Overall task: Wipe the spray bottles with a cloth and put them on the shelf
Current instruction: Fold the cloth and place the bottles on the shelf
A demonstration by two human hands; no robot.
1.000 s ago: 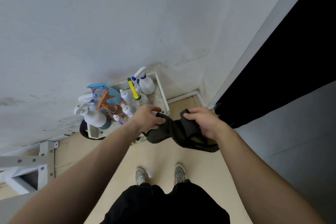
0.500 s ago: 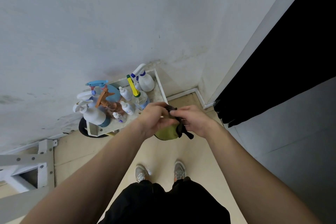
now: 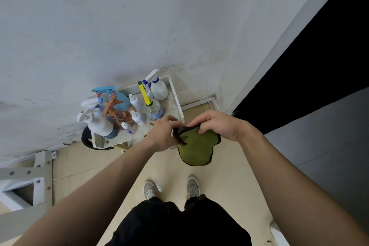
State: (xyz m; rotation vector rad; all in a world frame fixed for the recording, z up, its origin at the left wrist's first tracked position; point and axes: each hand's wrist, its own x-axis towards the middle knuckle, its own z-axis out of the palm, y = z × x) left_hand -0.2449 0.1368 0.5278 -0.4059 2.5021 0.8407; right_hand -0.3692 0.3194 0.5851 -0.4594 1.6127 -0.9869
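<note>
Left hand: our left hand (image 3: 161, 136) is out in front of us, fingers curled in, pinching the dark bunched-up top edge of the cloth (image 3: 196, 150).
Right hand: our right hand (image 3: 217, 126) is just beside it, knuckles up. Its fingers are curled down over that same top edge, with the fingertips (image 3: 201, 131) on the green face.
Cloth: olive green with black trim, hanging from both hands in a rounded flap above the floor (image 3: 119, 166).
Spray bottles: the spray bottles (image 3: 127, 110) all stand in the white tray (image 3: 176, 96) against the wall (image 3: 119, 26), and none of them is in hand.
Who's who in there: the white bottle with the blue collar (image 3: 158, 90) is in the far right corner. The clear bottle with the yellow trigger (image 3: 153, 109) is right next to it. The amber bottle with the orange trigger (image 3: 121, 115) is mid-tray, with the blue bottle (image 3: 119, 100) behind it. The big white bottle (image 3: 99, 126) is at the left end, and a few small white bottles (image 3: 137, 118) sit in between.
Tray vs hand: our left hand overlaps the tray's near right corner from this angle, but we honestly can't tell if it's touching.
Under the tray: a black round thing (image 3: 85, 140) pokes out at the left end, no idea what it is.
Other stuff: there's a grey bolted metal frame (image 3: 24, 171) on the left and a dark opening (image 3: 319, 56) on the right. Our black shorts (image 3: 175, 223) and grey shoes (image 3: 150, 188) are down below.
</note>
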